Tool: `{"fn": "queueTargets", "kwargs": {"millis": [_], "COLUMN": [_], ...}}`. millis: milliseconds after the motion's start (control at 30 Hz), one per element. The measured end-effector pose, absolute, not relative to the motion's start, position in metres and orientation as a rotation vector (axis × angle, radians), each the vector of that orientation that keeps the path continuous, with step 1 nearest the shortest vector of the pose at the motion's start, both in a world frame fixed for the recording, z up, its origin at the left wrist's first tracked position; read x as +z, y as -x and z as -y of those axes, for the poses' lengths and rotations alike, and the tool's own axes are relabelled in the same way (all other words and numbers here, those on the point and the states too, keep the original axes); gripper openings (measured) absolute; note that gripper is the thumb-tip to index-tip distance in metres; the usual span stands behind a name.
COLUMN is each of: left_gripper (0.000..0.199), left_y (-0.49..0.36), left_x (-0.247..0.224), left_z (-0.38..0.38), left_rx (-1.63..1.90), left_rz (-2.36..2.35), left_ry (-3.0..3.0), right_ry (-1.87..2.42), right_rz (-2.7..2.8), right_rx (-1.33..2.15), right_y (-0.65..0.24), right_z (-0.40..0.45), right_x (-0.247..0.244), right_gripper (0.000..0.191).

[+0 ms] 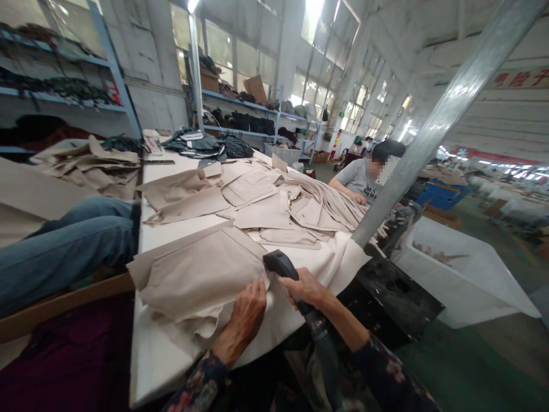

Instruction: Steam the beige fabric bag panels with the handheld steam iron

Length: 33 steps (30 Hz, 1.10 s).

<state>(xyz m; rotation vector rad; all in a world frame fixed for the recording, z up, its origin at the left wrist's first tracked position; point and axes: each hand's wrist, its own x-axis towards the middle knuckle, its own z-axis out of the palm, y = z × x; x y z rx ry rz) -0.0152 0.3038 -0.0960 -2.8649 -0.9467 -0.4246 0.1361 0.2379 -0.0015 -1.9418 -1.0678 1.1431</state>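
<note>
Beige fabric pieces [201, 269] lie layered at the near part of the white table [143, 355]. My left hand [249, 306] presses and pinches the fabric's right edge, fingers together. Wrapped round a black hose nozzle [281, 263] is my right hand [306, 289]; the nozzle's head rests at the fabric's right corner, just above my left fingertips. From the nozzle a black ribbed hose [326, 355] runs down toward my body. More beige pieces [261, 212] are spread and stacked behind.
A slanted metal pole [429, 126] rises at the table's right edge, beside a white bin [467, 274]. Another person [360, 177] works beyond the table. Denim-clad legs [72, 246] are at the left. Dark garments [206, 143] lie at the table's far end.
</note>
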Motion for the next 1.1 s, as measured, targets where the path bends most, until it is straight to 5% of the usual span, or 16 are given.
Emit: {"fn": "queueTargets", "kwargs": {"millis": [800,1100], "left_gripper": [0.045,0.040], "left_y": [0.031,0.041], "left_x": [-0.077,-0.082], "left_z": [-0.319,-0.333], "left_rx": [-0.143,-0.157], "left_rz": [0.691,0.502], "left_ry": [3.093,3.143], "right_ry": [1.937,1.912], "right_rz": [1.150,1.281], "right_rx": [1.201,1.354], "right_y": [-0.186,-0.166], "right_z": [-0.209,-0.193], "right_x": [0.043,0.004], "right_gripper": [0.034,0.030]}}
